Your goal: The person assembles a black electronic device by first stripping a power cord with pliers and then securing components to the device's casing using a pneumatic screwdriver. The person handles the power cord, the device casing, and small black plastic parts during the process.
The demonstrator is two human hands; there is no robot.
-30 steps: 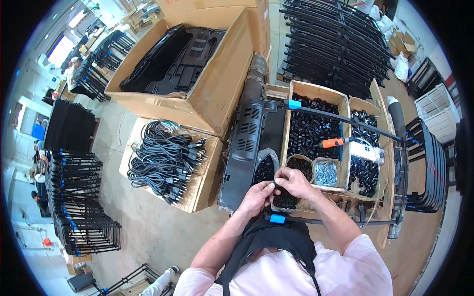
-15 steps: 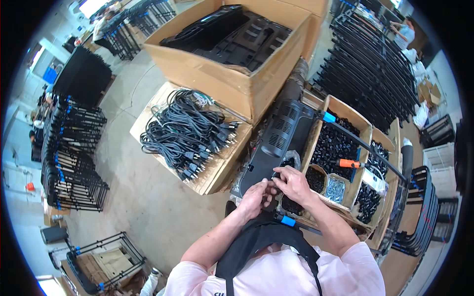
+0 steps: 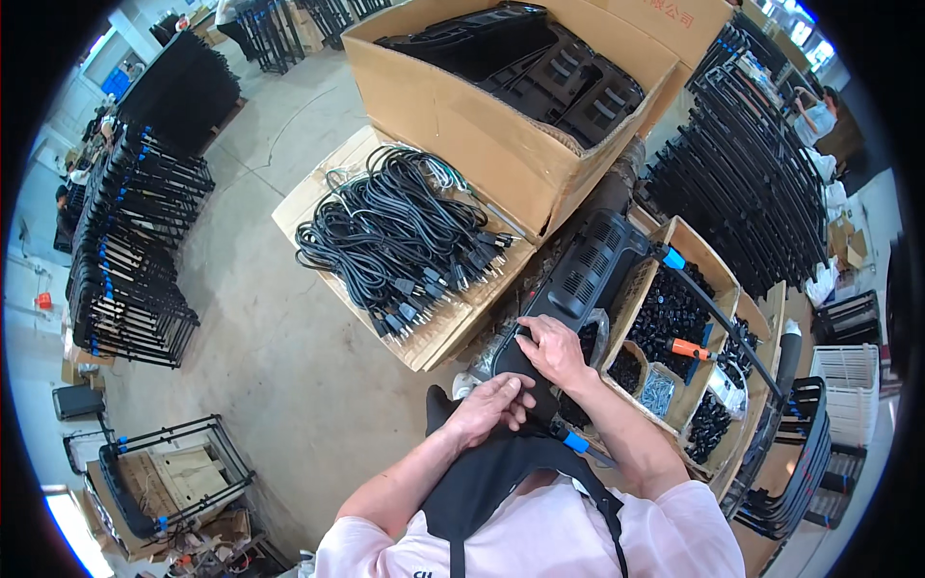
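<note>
A long black plastic cover (image 3: 568, 279) with slotted vents lies in front of me, slanting up to the right. My right hand (image 3: 556, 354) is over its near end, thumb and fingertips pinched together at the surface; whatever is between them is too small to make out. Close by at the lower left, my left hand (image 3: 493, 407) has its fingers curled in, and I cannot see what they hold. The two hands are apart. Next to my right hand sits a clear plastic bag (image 3: 597, 326) of small black parts.
To the right, a wooden tray (image 3: 631, 299) holds black knobs, silver screws (image 3: 658, 390) and an orange-handled tool (image 3: 692, 349). A black bar with blue ends (image 3: 727, 308) crosses it. Coiled power cords (image 3: 405, 236) lie on cardboard; beyond stands an open carton (image 3: 462, 111) of black covers.
My hands, close together before, have come apart: the right moved up along the cover, the left drew down toward me. The whole view has shifted with my head.
</note>
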